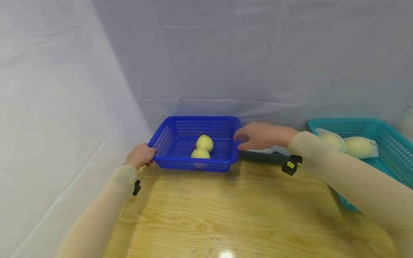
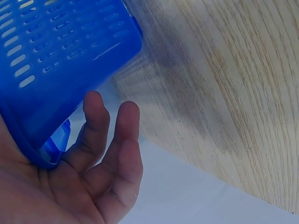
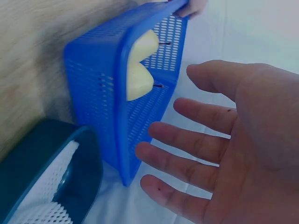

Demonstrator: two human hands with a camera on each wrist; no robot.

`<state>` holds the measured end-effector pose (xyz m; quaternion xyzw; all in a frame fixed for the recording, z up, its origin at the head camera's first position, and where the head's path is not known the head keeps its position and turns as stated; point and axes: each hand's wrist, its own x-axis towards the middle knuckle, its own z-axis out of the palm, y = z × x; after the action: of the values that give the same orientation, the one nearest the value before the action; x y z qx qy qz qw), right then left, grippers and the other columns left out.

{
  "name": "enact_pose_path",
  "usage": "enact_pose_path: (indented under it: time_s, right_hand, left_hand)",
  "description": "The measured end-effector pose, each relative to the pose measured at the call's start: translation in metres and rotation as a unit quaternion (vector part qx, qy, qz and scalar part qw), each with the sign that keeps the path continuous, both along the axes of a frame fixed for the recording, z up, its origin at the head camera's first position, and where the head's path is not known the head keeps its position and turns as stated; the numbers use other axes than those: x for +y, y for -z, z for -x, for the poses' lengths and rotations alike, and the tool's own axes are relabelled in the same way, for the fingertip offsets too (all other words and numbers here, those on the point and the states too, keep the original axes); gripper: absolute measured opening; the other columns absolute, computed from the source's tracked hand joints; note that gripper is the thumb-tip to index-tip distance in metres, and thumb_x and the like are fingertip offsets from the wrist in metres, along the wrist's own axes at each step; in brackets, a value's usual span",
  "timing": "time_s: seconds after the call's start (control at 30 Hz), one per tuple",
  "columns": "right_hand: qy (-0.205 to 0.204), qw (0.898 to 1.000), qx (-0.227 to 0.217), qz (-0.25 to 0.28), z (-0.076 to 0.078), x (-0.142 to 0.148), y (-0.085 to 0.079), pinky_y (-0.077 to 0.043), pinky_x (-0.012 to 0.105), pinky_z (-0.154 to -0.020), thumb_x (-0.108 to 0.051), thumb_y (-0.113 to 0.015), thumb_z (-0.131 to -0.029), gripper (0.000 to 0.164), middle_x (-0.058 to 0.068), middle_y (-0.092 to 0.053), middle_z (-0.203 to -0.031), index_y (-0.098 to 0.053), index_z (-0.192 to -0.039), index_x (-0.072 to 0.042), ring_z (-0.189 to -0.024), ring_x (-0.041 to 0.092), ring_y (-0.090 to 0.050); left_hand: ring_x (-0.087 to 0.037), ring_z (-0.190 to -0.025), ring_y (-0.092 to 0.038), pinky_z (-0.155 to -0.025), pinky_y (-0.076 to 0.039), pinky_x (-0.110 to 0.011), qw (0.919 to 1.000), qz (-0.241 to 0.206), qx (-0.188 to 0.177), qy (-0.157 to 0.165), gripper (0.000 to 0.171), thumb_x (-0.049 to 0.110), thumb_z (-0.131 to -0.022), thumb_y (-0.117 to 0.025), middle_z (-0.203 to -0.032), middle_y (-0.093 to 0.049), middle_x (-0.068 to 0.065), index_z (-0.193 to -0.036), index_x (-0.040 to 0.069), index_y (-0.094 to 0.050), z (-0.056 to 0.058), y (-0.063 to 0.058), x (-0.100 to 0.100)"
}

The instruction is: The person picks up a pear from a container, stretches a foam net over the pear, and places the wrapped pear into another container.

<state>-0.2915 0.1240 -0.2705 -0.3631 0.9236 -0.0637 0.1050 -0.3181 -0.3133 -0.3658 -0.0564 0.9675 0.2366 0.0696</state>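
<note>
A blue plastic basket [image 1: 190, 164] with slotted walls stands against the back cloth, with two pale yellow pears [image 1: 204, 143] lying in it. At its left end, my left hand [image 1: 140, 156] grips the rim. In the left wrist view, the fingers [image 2: 126, 121] curl below that rim beside the basket wall. My right hand [image 1: 262, 135] hovers by the basket's right end, thumb and fingers spread and holding nothing. The right wrist view has its fingertips [image 3: 159, 130] apart from the blue rim, palm facing the basket.
Right of the blue basket sits a dark green container [image 1: 262, 157] with white foam netting, partly hidden by my right hand. Further right is a teal basket [image 1: 392, 157] with pears in foam nets [image 1: 359, 147]. White cloth [image 1: 226, 53] walls the wooden table [image 1: 206, 211] at back and left.
</note>
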Motion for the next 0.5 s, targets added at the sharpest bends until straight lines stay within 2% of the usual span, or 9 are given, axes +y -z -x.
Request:
enact_pose_path:
  time_s: [0.23,0.5]
  right_hand:
    - [-0.022,0.998,-0.037,0.036,0.029,-0.025,-0.006,-0.051,0.044,-0.099,-0.034,-0.059,-0.1,0.044,0.008,-0.067,-0.125,-0.06,-0.137,-0.01,-0.115,0.024,-0.062]
    - [-0.008,0.997,-0.066,0.04,0.053,-0.049,-0.002,-0.051,0.044,-0.101,-0.032,-0.061,-0.099,0.046,0.013,-0.066,-0.129,-0.058,-0.138,-0.008,-0.117,0.027,-0.063]
  left_hand:
    - [-0.029,-0.074,-0.071,-0.056,-0.047,-0.031,1.0,0.0,0.002,0.0,0.038,0.032,-0.1,-0.039,-0.081,-0.071,-0.012,-0.097,0.002,-0.061,-0.006,-0.003,0.0]
    - [-0.03,-0.074,-0.071,-0.057,-0.048,-0.032,1.0,0.004,0.001,-0.004,0.038,0.032,-0.099,-0.039,-0.083,-0.071,-0.013,-0.101,0.001,-0.06,-0.007,-0.005,0.004]
